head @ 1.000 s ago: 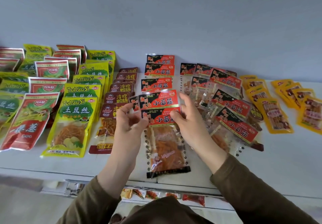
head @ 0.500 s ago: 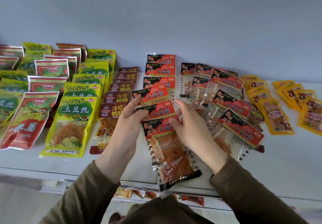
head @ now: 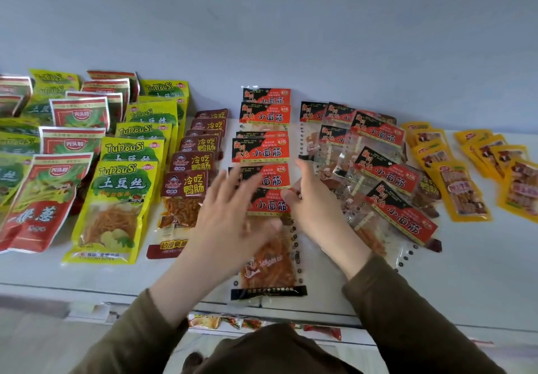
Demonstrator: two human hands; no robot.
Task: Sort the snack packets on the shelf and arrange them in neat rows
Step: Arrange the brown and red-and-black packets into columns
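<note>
Snack packets with red-and-black headers printed 小面筋 lie in an overlapping column at the middle of the white shelf, running from the back wall toward the front edge. The nearest packet of that column shows orange strips through clear film above a black bottom band. The left hand lies over its left side with fingers spread flat and blurred, gripping nothing that can be seen. The right hand rests at its right edge, fingers loosely bent, thumb touching the red header; whether it pinches the packet cannot be told. Left of the column stands a row of dark red 冷吃鸭肠 packets, then yellow-green "TuDouSi" 土豆丝 bags and red-and-green bags. Right of the column, more 小面筋 packets lie loosely fanned, with yellow packets beyond them.
</note>
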